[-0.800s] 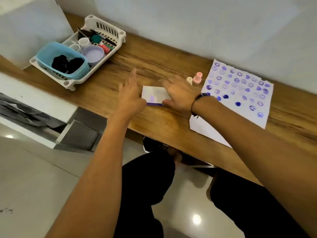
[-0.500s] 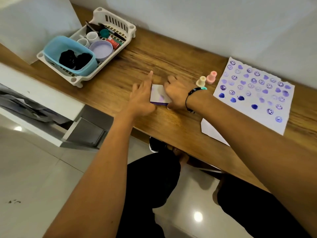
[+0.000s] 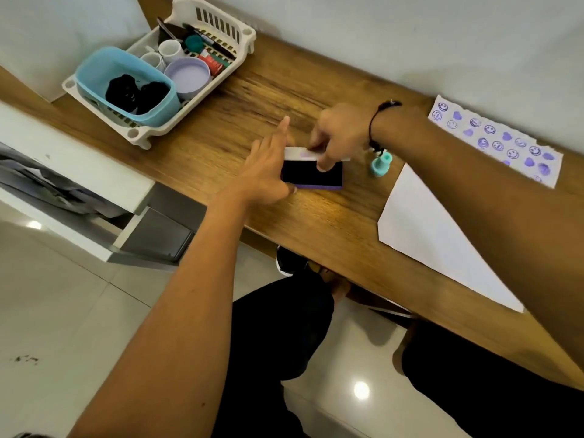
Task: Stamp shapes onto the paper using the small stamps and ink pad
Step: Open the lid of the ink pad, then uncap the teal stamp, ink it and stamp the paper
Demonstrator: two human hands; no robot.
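The long brown wooden desk (image 3: 221,134) runs diagonally, its near edge above glossy pale floor tiles (image 3: 57,311) and two dark-trousered knees. One white paper sheet (image 3: 436,229) with purple stamped shapes lies at the right, its near corner at the desk edge. Left hand (image 3: 265,172), fingers extended flat, braces the left side of one rectangular purple-based ink pad (image 3: 311,174); dark pad exposed. Right hand (image 3: 339,134) pinches the raised white lid (image 3: 303,153). One teal plastic stamp (image 3: 380,164) stands just right of the pad. Bare wood separates these from one white slotted basket (image 3: 221,23) against the far pale wall
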